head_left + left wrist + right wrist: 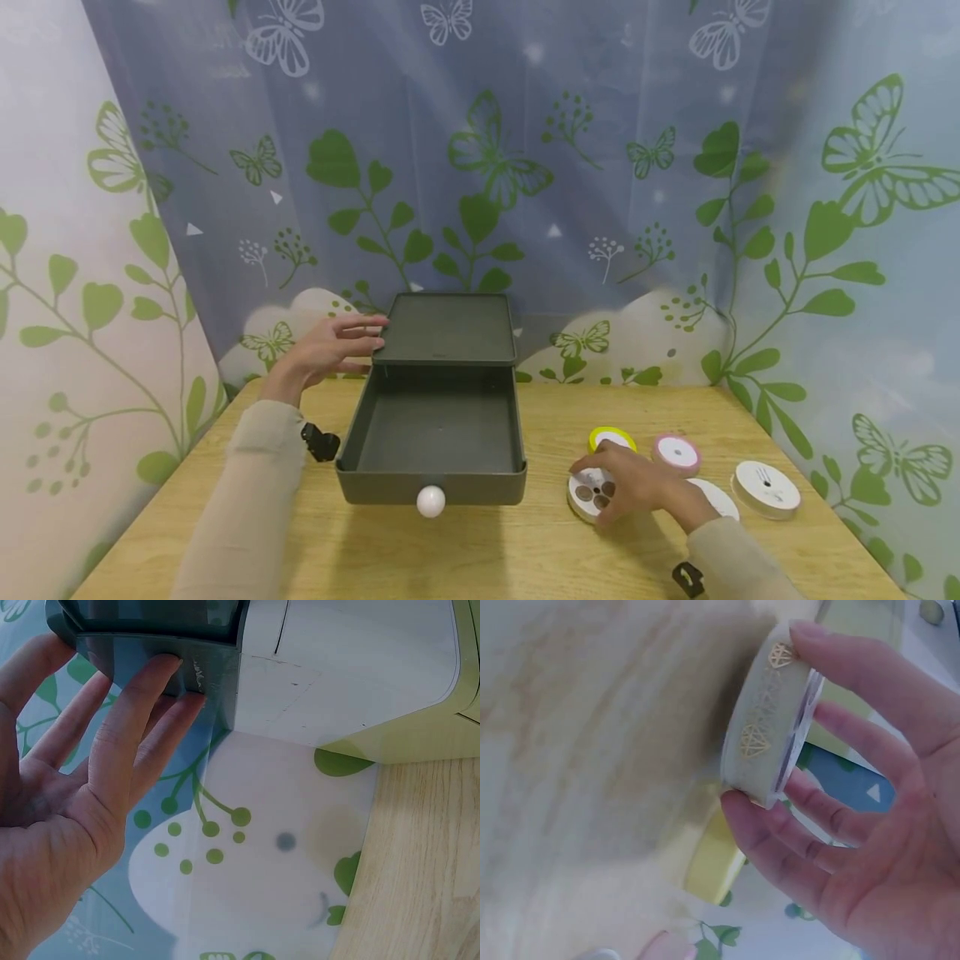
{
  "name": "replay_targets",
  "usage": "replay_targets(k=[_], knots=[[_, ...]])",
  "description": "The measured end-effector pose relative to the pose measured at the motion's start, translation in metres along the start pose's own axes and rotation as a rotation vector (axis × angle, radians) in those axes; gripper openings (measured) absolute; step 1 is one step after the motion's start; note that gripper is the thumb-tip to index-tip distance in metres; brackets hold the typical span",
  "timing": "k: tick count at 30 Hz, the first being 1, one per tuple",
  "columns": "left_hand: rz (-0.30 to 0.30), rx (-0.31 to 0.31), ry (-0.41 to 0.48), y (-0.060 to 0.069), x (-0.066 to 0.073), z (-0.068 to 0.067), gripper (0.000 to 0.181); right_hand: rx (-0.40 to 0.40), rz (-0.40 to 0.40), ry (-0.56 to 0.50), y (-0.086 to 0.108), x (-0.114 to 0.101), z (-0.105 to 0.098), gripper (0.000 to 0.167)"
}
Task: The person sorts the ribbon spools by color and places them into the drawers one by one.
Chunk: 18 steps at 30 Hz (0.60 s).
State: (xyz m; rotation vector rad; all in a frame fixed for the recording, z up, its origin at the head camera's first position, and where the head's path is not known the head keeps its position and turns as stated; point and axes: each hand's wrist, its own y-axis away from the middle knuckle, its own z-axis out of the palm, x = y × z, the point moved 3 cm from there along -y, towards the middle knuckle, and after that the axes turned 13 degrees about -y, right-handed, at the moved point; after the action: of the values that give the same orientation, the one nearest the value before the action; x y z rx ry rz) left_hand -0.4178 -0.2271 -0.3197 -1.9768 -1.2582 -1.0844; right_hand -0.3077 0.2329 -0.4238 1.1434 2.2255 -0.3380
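My left hand [330, 346] touches the left side of a dark grey box's upper part [453, 329], fingers extended; in the left wrist view the fingertips of that hand [97, 765] rest on its dark side. Below the top, an empty drawer [442, 425] with a round white knob [431, 502] is pulled out toward me. On the table to the right, my right hand [637, 483] grips a white ribbon spool [581, 497] by its edges. The right wrist view shows this spool [765, 720], with gold geometric marks, between the thumb and fingers of the hand [877, 787].
A yellow-rimmed spool [612, 435] lies just behind the gripped one. Farther right are a pink-rimmed spool [677, 452] and two white ones, one [720, 500] partly behind my right wrist, the other [767, 487] near the right edge. A patterned curtain [585, 192] hangs behind the wooden table [300, 542].
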Motion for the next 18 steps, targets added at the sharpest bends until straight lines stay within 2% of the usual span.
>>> replay_targets(k=[4, 10, 18], knots=[[0.001, 0.003, -0.001, 0.0, 0.0, 0.0, 0.063, -0.028, 0.015, -0.018, 0.001, -0.003, -0.007, 0.071], [0.006, 0.001, 0.004, 0.001, 0.002, 0.0, 0.063, -0.054, -0.032, -0.072, 0.003, -0.016, -0.023, 0.07], [0.007, -0.006, 0.016, 0.001, 0.002, 0.001, 0.064, -0.06, -0.051, -0.034, 0.009, -0.039, -0.043, 0.072]])
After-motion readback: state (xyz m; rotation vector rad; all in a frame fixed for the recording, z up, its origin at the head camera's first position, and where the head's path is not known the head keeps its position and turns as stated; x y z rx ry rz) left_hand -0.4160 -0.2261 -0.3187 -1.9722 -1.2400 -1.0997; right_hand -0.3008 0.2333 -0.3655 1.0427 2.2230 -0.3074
